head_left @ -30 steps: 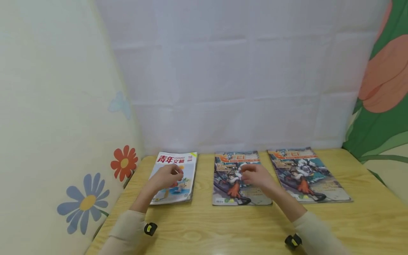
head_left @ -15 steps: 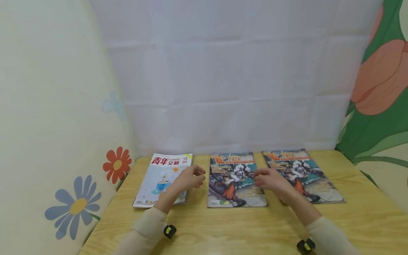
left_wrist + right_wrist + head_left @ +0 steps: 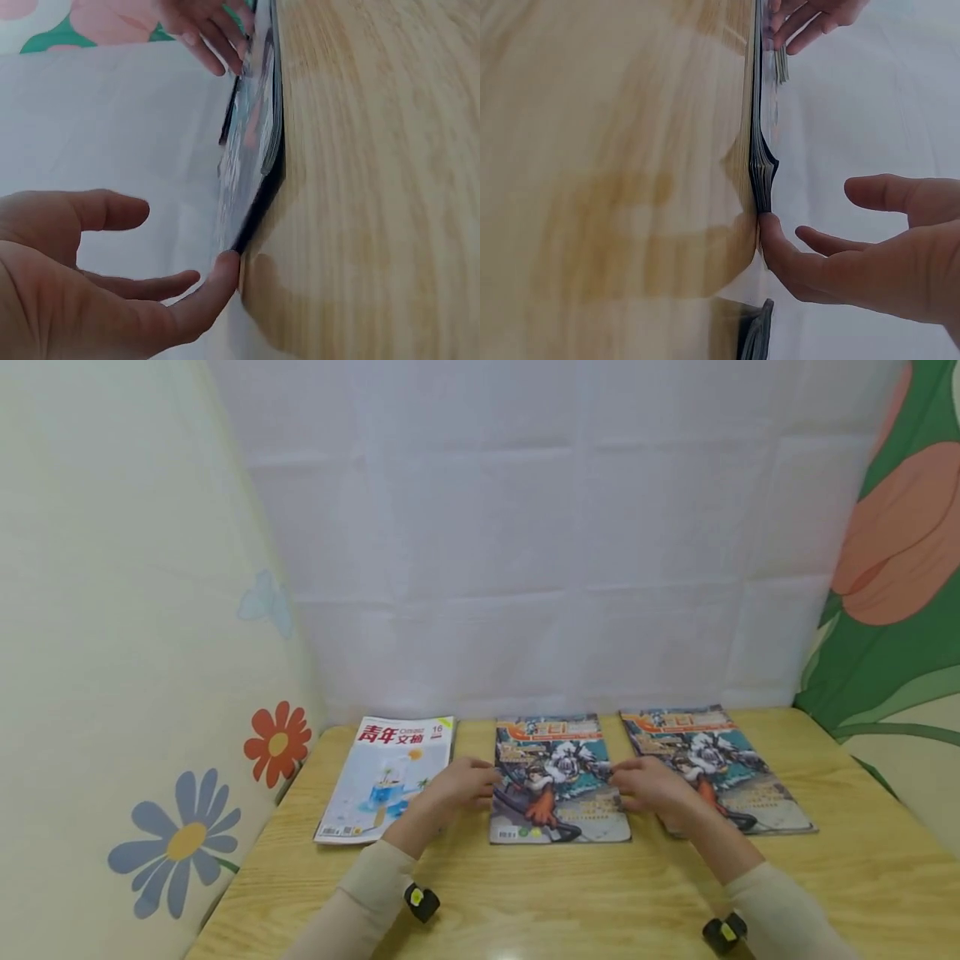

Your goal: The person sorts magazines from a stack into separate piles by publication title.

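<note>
A comic-style magazine (image 3: 551, 785) with a dark, colourful cover lies flat on the table between my hands. My left hand (image 3: 457, 789) is at its left edge; in the left wrist view, a fingertip (image 3: 225, 262) meets that edge while the thumb (image 3: 112, 210) stays apart from it. On the opposite side my right hand (image 3: 656, 789) has its fingers at the right edge. The right wrist view has a fingertip (image 3: 769, 225) against the page edges (image 3: 761, 169), thumb raised. Neither hand's fingers close round the magazine.
Left of it lies a white magazine (image 3: 375, 793) with red lettering, seemingly on others. To the right is a second comic-style magazine (image 3: 757, 785) with a matching cover. The wooden table (image 3: 525, 902) ends at a white cloth backdrop (image 3: 480, 568), with a painted wall at each side.
Both hands have moved right, the left from over the white magazine and the right from over the middle one, to the middle magazine's two sides, then closed in on its edges. The magazines stay put.
</note>
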Available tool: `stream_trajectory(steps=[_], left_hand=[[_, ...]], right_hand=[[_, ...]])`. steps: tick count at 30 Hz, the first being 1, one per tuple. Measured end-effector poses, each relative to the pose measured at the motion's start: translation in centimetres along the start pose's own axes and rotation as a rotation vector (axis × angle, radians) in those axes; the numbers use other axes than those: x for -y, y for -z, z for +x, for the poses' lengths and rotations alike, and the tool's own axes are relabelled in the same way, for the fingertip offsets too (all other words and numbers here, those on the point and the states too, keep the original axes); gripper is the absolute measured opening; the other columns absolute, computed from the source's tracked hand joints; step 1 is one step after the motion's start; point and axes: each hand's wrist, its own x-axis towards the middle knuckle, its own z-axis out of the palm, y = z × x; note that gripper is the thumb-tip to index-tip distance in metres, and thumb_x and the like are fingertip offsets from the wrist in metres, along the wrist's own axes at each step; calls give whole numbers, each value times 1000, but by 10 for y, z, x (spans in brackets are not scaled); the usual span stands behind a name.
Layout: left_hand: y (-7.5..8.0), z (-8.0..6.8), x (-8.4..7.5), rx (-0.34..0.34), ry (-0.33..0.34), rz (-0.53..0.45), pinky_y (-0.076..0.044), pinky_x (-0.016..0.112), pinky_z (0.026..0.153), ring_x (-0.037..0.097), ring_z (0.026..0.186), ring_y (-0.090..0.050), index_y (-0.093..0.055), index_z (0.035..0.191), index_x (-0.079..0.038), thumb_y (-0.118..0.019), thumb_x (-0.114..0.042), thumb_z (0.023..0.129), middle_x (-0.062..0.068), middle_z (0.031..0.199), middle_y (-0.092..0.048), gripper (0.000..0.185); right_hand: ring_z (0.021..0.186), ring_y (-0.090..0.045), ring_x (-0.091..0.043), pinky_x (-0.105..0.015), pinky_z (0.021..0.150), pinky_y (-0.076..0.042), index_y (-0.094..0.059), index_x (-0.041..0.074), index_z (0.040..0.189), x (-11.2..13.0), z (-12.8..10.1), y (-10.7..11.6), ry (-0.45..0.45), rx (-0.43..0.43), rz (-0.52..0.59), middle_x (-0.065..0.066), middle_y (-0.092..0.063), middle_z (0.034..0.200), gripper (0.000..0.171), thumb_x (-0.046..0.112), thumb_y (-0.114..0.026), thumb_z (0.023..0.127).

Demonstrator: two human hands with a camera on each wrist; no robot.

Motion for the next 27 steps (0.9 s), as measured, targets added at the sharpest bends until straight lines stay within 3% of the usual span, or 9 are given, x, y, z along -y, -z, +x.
stream_trajectory(steps=[6,10,16,19,27], left_hand=[[4,4,8,30,35,-312,-57,36,85,27,102,-65,-53,132,14,-59,-5,97,24,119,-64,41],[2,6,10,94,55,-403,-57,37,83,24,98,-67,-59,128,10,-58,-6,98,22,114,-69,34],[-11,5,14,313,29,-438,-55,51,91,37,111,-63,-44,143,6,-50,-2,99,25,123,-62,45],[-15,4,14,378,9,-466,-53,55,93,41,118,-60,-36,149,3,-47,4,97,28,132,-58,53],[-6,-2,4,381,-86,-453,-56,55,87,37,103,-67,-27,157,0,-47,9,92,30,126,-61,69]], right_hand=[[134,-41,-51,-50,98,-51,-39,-13,147,1,1,0,3,-6,23,-36,-38,148,53,10,-56,103],[134,-40,-51,-49,97,-52,-39,-13,147,0,1,0,-4,-14,48,-36,-37,148,52,9,-55,103],[134,-39,-52,-46,94,-54,-37,-15,147,-2,2,2,-2,-24,87,-38,-34,149,52,7,-55,103],[134,-40,-52,-46,93,-54,-37,-15,147,-1,2,3,2,-25,103,-38,-34,149,53,7,-56,102],[138,-37,-51,-48,99,-51,-29,-18,148,-4,5,6,-12,37,208,-39,-32,151,53,9,-48,106]])
